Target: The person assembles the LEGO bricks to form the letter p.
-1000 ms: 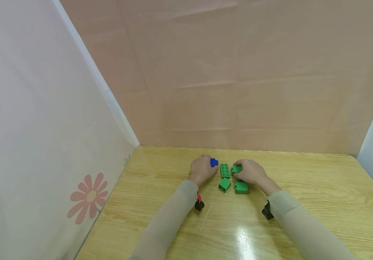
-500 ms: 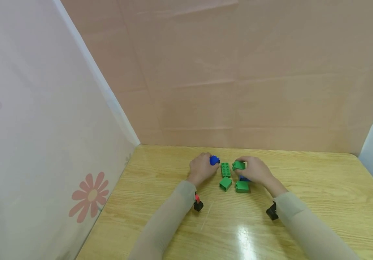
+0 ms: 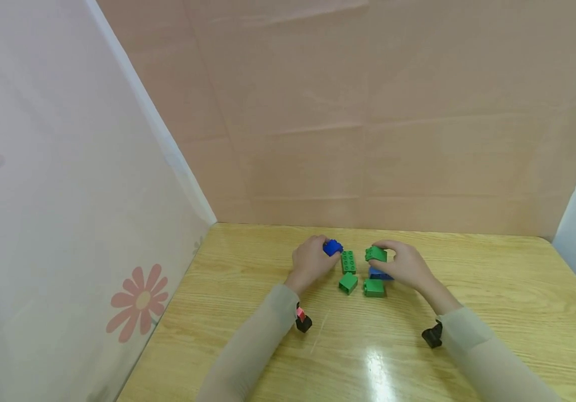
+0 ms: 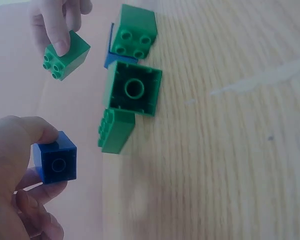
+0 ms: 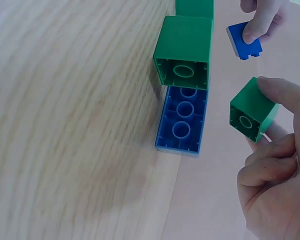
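We see, above a table (image 3: 248, 279), our left hand (image 3: 312, 259) pinching a raised blue brick (image 3: 333, 248), an 8-stud green brick (image 3: 349, 262) behind a smaller green brick (image 3: 348, 283), a green block (image 3: 374, 288) before a long blue block (image 3: 379, 273), a lifted green brick (image 3: 376, 254) pinched by our right hand (image 3: 409, 267)

We count three short green studded plastic bricks (image 3: 374, 288), one long green studded plastic brick (image 3: 348, 262), one short blue studded plastic brick (image 3: 333, 248) and one long blue plastic brick (image 3: 379, 273). We see one left hand (image 3: 310, 260), one right hand (image 3: 409, 269), two beige fabric sleeves (image 3: 254, 341) and one pale wooden bench (image 3: 519, 290).
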Demonstrator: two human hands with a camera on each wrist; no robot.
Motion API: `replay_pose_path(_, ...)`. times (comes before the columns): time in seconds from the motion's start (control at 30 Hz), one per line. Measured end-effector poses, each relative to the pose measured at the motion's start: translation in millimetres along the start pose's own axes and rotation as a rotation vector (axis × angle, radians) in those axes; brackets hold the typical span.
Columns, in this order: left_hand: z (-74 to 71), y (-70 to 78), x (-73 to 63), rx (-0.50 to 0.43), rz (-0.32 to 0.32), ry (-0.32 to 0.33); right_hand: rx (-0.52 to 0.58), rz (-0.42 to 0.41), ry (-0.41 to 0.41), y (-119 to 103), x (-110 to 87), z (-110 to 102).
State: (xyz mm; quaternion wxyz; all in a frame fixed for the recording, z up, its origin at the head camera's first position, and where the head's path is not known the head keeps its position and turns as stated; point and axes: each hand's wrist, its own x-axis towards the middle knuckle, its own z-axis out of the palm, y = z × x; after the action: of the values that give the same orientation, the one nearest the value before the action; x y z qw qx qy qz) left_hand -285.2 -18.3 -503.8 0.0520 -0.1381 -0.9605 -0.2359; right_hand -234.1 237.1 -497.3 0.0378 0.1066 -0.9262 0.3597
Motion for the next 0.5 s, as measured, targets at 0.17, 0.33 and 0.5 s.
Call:
replay_pose_path(0.17, -5.5, 2.7, -7.2, -0.027, 0.029, 0.008, 0.080, -0.006, 0.012, 0, -9.0, -3)
replay_pose_path(0.33, -10.0, 4.8, -16.6, -0.141, 0.059, -0.001, 0.136, 0.006, 0.016, -2, -18.1, -5)
replay_pose_path(0.5, -8.5, 3.0, -25.3, -0.213, 0.084, -0.021, 0.216, 0.022, -0.001, -3, -26.2, -4)
